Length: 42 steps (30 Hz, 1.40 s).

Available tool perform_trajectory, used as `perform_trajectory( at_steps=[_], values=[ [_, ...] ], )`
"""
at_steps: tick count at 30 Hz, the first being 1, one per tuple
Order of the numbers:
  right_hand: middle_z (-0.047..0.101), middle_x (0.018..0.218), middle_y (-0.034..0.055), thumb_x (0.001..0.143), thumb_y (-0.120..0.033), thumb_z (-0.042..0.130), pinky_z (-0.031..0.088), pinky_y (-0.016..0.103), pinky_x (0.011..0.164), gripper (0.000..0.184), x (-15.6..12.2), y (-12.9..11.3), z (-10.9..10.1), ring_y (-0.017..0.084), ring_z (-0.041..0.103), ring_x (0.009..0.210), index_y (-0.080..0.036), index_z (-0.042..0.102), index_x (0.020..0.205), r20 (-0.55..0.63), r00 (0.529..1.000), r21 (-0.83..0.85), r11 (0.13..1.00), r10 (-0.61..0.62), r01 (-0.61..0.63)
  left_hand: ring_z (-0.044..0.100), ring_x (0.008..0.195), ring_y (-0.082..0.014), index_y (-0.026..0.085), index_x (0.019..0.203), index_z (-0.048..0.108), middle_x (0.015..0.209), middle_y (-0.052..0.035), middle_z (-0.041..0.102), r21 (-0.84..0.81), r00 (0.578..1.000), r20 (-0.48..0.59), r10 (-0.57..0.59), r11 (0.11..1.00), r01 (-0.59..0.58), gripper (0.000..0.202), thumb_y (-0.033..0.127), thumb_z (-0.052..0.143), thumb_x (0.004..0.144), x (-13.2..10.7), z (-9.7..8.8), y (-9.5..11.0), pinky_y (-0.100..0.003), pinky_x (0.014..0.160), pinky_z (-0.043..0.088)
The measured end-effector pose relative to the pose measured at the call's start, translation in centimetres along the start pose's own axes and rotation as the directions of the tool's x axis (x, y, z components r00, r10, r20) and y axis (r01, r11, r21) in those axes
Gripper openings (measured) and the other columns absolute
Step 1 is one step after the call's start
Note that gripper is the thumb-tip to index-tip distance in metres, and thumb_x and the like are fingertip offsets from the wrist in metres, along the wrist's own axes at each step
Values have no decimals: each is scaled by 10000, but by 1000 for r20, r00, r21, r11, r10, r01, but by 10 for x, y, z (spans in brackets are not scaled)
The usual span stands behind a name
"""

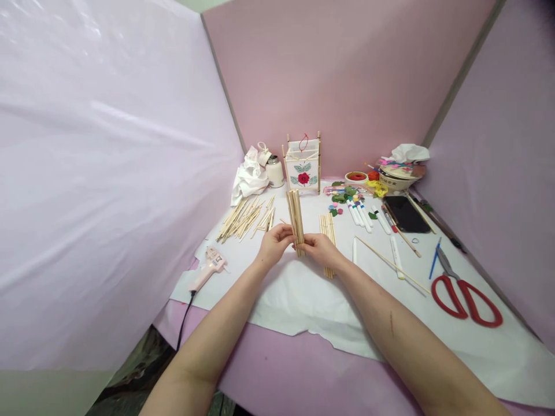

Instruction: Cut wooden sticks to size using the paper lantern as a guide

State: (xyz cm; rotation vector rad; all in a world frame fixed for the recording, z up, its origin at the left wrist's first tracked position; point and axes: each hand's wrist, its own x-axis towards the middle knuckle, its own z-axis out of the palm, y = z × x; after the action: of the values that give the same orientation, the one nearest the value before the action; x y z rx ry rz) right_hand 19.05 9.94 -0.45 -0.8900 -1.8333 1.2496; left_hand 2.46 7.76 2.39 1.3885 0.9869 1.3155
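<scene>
A bundle of thin bamboo sticks (295, 214) stands nearly upright between my two hands, over the white cloth. My left hand (277, 240) pinches its lower part from the left. From the other side, my right hand (318, 247) grips the same bundle near its bottom end. Partly behind my right wrist lies a flat row of sticks (328, 228) set side by side. A loose pile of sticks (241, 218) spreads out beyond my left hand. Straight ahead stands a small lantern-like frame (302, 167) of sticks and white fabric, with a red rose and green leaves on it.
A pink glue gun (210, 267) with a black cord lies at left. Red-handled scissors (463, 292), a phone (406, 214), markers (359, 215) and a long stick (390, 264) lie at right. Behind are a white jar (274, 171), crumpled cloth (249, 176) and a bowl (395, 181).
</scene>
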Motion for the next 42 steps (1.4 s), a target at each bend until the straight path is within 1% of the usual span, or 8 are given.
perform_trajectory(
  at_steps=[8, 12, 16, 24, 29, 33, 35, 42],
  values=[
    [742, 875, 57, 834, -348, 567, 498, 324, 783, 283, -2, -7, 0, 209, 667, 810, -144, 743, 921, 11, 1000, -60, 998, -2, 2, 649, 1060, -266, 154, 1047, 661, 1082, -114, 710, -49, 994, 105, -31, 998, 36, 350, 232, 754, 718, 7, 3, 26, -435, 940, 488],
    [738, 855, 84, 820, -340, 581, 495, 321, 744, 277, -2, -8, 0, 208, 664, 776, -129, 745, 893, 10, 999, -48, 998, 43, -43, 674, 1005, -293, 143, 994, 695, 1019, -123, 727, -60, 992, 104, -66, 996, 73, 330, 268, 773, 699, 10, 10, 33, -460, 908, 506],
    [732, 852, 97, 813, -332, 581, 491, 333, 755, 278, -2, -7, 0, 212, 663, 781, -117, 742, 884, 13, 998, -20, 998, 60, -59, 696, 929, -281, 135, 898, 707, 922, -109, 741, -5, 996, 72, -51, 999, 51, 280, 307, 779, 689, 11, 14, 32, -429, 849, 536],
    [725, 893, 85, 793, -342, 620, 494, 326, 739, 280, 0, 0, 2, 205, 660, 788, -126, 712, 945, 6, 1000, 128, 992, -10, 9, 705, 847, -261, 147, 903, 706, 907, -99, 743, 54, 999, 42, 9, 998, -11, 281, 344, 755, 710, 9, 15, 30, -360, 721, 553],
    [740, 922, 103, 806, -333, 603, 506, 381, 814, 265, 2, 11, 5, 249, 681, 870, -131, 730, 922, -5, 1000, 113, 994, 8, -7, 696, 872, -237, 159, 897, 717, 911, -81, 741, 77, 997, 76, -9, 997, 3, 231, 329, 716, 740, 6, 15, 25, -308, 695, 547],
    [747, 935, 104, 820, -343, 586, 516, 396, 831, 267, 2, 11, 6, 258, 692, 880, -151, 746, 915, -22, 1000, 62, 998, 9, -8, 691, 790, -212, 151, 936, 705, 917, -82, 739, 113, 994, 86, -65, 992, 55, 259, 324, 700, 744, 7, 14, 27, -238, 526, 491],
    [750, 920, 97, 814, -343, 590, 522, 388, 821, 258, 1, 9, 6, 256, 696, 869, -159, 751, 897, -41, 999, 34, 999, 7, -6, 686, 760, -201, 145, 941, 705, 917, -84, 739, 115, 993, 92, -74, 991, 63, 263, 317, 696, 741, 8, 14, 27, -227, 501, 474],
    [755, 887, 69, 817, -357, 594, 527, 350, 792, 259, -4, 1, 9, 246, 695, 862, -170, 756, 894, -106, 994, -35, 999, 2, -6, 686, 912, -218, 158, 931, 717, 938, -69, 736, 49, 985, 173, -22, 999, 13, 208, 270, 694, 756, 11, 9, 24, -311, 773, 547]
  ],
)
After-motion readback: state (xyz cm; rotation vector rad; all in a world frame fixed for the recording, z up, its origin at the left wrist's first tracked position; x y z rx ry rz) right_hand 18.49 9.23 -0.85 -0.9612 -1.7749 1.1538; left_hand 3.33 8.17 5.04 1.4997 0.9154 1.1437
